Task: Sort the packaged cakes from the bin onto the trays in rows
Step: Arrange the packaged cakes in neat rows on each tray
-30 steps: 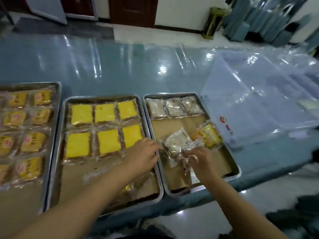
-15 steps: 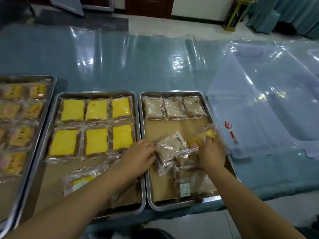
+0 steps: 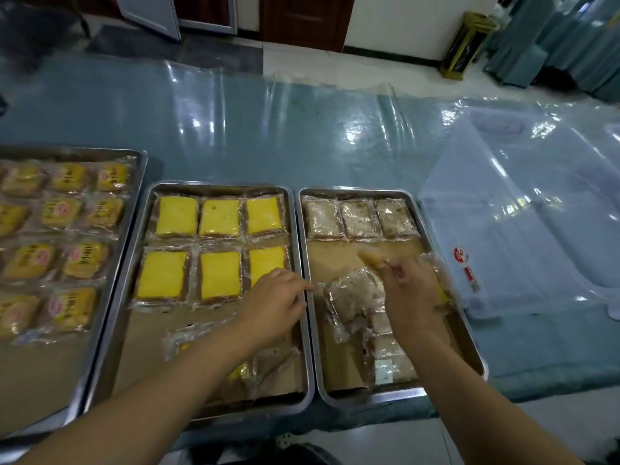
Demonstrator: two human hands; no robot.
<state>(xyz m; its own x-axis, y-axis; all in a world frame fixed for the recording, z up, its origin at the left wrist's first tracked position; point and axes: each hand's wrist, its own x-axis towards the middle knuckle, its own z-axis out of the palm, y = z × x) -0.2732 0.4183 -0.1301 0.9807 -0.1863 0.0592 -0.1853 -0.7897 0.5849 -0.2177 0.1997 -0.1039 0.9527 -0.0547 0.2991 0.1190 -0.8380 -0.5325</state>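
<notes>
We have our right hand [image 3: 411, 293] over the right-hand steel baking tray [image 3: 449, 317], fingers curled into a loose heap of pale brown cakes in clear crinkled wrappers [image 3: 352, 297]; it seems to pinch one by its film, though blur hides the exact grip. Our left hand [image 3: 273, 303] reaches across the tray edge with fingers part-closed, just touching the wrapper's near corner. We judge these packs light and soft, the film slippery and noisy, so we take them by the flat sides or the sealed edge, never squeezing the crumb. Three brown ones [image 3: 357, 218] already lie in a row at the far end on tan paper. The middle tray holds flat yellow sponge slabs in clear film [image 3: 214, 246]. The frosted translucent plastic bin [image 3: 523, 229] sits just right on the glossy film-covered worktop [image 3: 268, 135].
</notes>
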